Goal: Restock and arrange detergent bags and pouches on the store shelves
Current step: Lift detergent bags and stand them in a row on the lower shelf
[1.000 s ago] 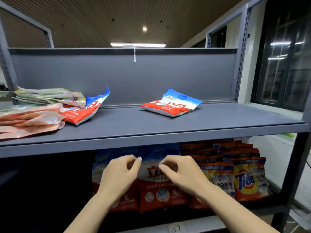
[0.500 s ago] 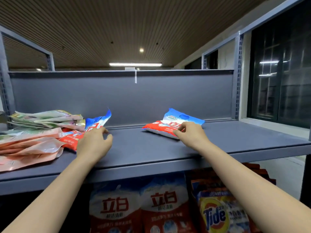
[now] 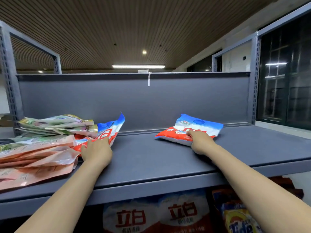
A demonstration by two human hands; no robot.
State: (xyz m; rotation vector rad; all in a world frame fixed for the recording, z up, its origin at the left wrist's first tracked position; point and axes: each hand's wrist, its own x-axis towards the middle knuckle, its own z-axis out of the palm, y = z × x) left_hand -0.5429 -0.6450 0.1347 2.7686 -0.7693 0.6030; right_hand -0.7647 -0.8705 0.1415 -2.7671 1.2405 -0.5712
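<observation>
Shelf: grey metal upper shelf board (image 3: 151, 158) with a grey back panel; both bare forearms reach over its front edge.
Left hand: left hand (image 3: 96, 151) lies on the near end of a red, white and blue plastic detergent bag (image 3: 107, 132), fingers curled onto it; that bag's far blue corner tilts up.
Right hand: right hand (image 3: 201, 142) grips the near edge of a second red, white and blue detergent bag (image 3: 193, 127) lying flat mid-shelf, well apart from the first.
Pouches: stack of flat pink and green pouches (image 3: 38, 148) at the shelf's left end, touching the left-hand bag.
Lower shelf: upright red and white detergent bags (image 3: 157, 217) beside a yellow and orange Tide bag (image 3: 240, 222).
</observation>
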